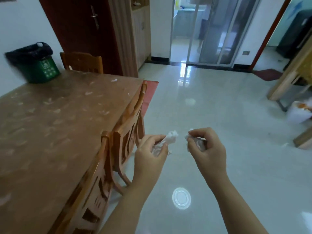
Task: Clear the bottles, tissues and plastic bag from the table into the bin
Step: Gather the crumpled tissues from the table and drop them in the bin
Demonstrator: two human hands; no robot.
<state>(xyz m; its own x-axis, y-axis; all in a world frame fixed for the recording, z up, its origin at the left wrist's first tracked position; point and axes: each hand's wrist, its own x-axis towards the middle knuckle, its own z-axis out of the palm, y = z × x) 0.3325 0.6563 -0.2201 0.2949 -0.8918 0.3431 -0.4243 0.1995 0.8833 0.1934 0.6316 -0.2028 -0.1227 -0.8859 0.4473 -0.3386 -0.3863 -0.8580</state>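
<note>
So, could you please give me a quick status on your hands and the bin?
Left hand shut on tissue. Right hand shut on crumpled wad. Bin on table's far corner. Chairs between.

Open tiled floor (219, 115) lies ahead and to the right. To the left, two wooden chair backs (125, 132) line the worktop (50, 124) edge, standing between the hands and its bare surface. The green bin (38, 66) sits at its far corner, top open.
</note>
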